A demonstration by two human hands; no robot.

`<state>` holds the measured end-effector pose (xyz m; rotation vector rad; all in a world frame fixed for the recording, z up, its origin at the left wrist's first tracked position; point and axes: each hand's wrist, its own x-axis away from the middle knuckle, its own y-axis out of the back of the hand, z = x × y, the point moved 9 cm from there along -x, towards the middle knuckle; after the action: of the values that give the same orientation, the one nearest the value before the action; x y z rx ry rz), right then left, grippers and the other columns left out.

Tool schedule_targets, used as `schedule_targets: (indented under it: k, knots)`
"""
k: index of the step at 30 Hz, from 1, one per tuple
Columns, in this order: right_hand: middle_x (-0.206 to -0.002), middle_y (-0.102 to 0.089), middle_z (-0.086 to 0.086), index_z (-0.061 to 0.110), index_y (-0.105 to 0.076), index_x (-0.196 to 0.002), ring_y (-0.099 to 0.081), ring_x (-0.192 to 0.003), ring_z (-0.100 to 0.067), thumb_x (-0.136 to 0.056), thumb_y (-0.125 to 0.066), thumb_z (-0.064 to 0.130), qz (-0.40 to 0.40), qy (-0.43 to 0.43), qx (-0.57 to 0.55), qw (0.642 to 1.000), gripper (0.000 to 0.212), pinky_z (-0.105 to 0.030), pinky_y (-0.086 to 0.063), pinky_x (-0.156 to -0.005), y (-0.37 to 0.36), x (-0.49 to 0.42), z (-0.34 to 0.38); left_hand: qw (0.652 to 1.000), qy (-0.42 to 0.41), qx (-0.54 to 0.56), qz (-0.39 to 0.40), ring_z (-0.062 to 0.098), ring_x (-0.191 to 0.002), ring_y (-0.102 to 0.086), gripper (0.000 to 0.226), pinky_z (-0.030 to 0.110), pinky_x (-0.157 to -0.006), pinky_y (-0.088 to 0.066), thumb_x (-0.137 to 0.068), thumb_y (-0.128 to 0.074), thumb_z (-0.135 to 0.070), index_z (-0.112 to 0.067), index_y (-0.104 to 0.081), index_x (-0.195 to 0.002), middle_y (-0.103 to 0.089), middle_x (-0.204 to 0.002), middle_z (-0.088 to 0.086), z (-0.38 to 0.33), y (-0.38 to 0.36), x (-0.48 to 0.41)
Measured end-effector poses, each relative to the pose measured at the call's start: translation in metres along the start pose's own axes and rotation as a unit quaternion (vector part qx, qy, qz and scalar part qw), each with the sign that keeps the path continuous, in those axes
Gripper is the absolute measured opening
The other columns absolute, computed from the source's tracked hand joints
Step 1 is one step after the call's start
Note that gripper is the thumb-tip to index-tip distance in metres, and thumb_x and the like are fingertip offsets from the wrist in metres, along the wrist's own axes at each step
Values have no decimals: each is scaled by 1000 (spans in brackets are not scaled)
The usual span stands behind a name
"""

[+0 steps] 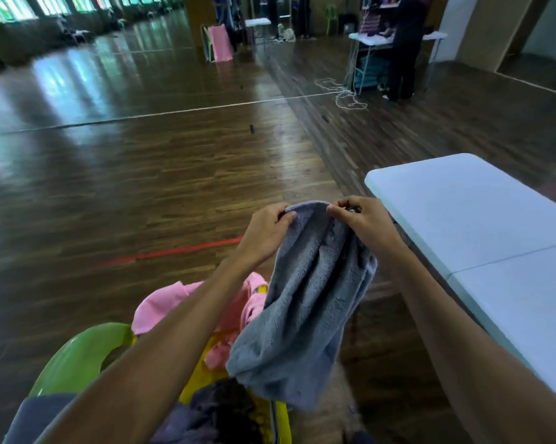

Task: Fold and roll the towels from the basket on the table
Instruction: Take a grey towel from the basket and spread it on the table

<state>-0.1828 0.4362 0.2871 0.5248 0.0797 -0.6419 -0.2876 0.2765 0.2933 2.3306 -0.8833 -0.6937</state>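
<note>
A grey fluffy towel [305, 299] hangs in the air in front of me, bunched and drooping. My left hand [265, 232] pinches its top edge on the left, and my right hand [365, 224] pinches the same edge on the right, the two hands close together. Below the towel sits a yellow basket [278, 421] holding a pink towel [235, 307] and darker purple-grey cloth [212, 415]. The white folding table [482, 225] stands to my right, its top bare.
A green plastic chair [81, 357] carries the basket at lower left. Dark wooden floor spreads ahead with a red line [171, 252]. Far back, a person [405, 46] stands at another table, with white cord [344, 94] lying on the floor nearby.
</note>
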Motion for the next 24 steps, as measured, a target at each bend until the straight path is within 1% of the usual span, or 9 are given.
schedule_targets:
  k: [2,4,7,10,12,15,17,20,24]
  knots:
    - [-72,-68,5,18,-74,-81,-58,-67,-4,-84,-72,35,-17,8,1,1000,17,-19,-44,-67,23,-29,-8,1000,-1,14,-5,7,-58,-48,28,30,-61,-34,-93,-54,-12,-23,-53,-67,-52,-59,-11,-11,-13,-37]
    - [-70,-66,5,16,-74,-80,-55,-64,-2,-84,-73,33,-27,21,-11,999,17,-17,-42,-64,44,-63,-15,999,-1,33,-16,15,-57,-55,16,34,-64,-44,-89,-54,-15,-15,-60,-75,-57,-58,-7,-21,-26,-76]
    - [-72,-67,-2,11,-73,-80,-54,-65,-4,-84,-72,30,-27,17,-38,999,20,-21,-41,-65,72,-122,-38,998,19,48,-43,17,-54,-59,15,35,-64,-51,-89,-53,-14,-6,-63,-82,-61,-58,-2,-28,-48,-143]
    - [-76,-71,-7,9,-74,-79,-55,-67,-4,-83,-73,29,-15,14,-57,998,20,-25,-43,-68,89,-181,-62,995,32,62,-75,13,-49,-56,16,38,-63,-55,-88,-53,-14,-8,-64,-78,-59,-52,-5,-36,-65,-208]
    - [-72,-70,-2,12,-73,-76,-55,-66,-1,-82,-74,28,-2,11,-71,997,17,-27,-44,-70,95,-217,-76,991,55,57,-104,11,-45,-55,18,30,-57,-53,-88,-52,-10,-10,-64,-74,-58,-49,-4,-38,-70,-247]
    - [-58,-61,14,23,-66,-65,-51,-57,5,-83,-73,26,29,10,-69,997,20,-24,-41,-65,101,-267,-90,987,81,26,-138,3,-44,-55,29,16,-55,-46,-87,-51,-6,-23,-61,-66,-60,-48,-4,-41,-70,-295]
    - [-53,-56,15,22,-63,-63,-47,-52,6,-85,-72,21,58,16,-79,995,24,-19,-38,-59,102,-297,-93,984,103,42,-137,9,-46,-59,28,20,-56,-51,-88,-50,-6,-23,-63,-69,-63,-50,-3,-33,-73,-327]
    - [-51,-51,13,21,-60,-64,-42,-45,4,-87,-70,18,80,27,-71,994,26,-17,-31,-51,107,-347,-92,979,130,69,-144,13,-44,-58,24,23,-54,-49,-91,-49,-6,-17,-65,-76,-67,-56,2,-19,-76,-376]
    - [-59,-55,6,16,-64,-70,-44,-48,3,-87,-70,20,73,36,-40,996,19,-19,-35,-55,120,-426,-101,971,140,95,-167,11,-43,-56,21,19,-43,-41,-91,-49,-8,-14,-64,-79,-70,-63,6,-7,-83,-446]
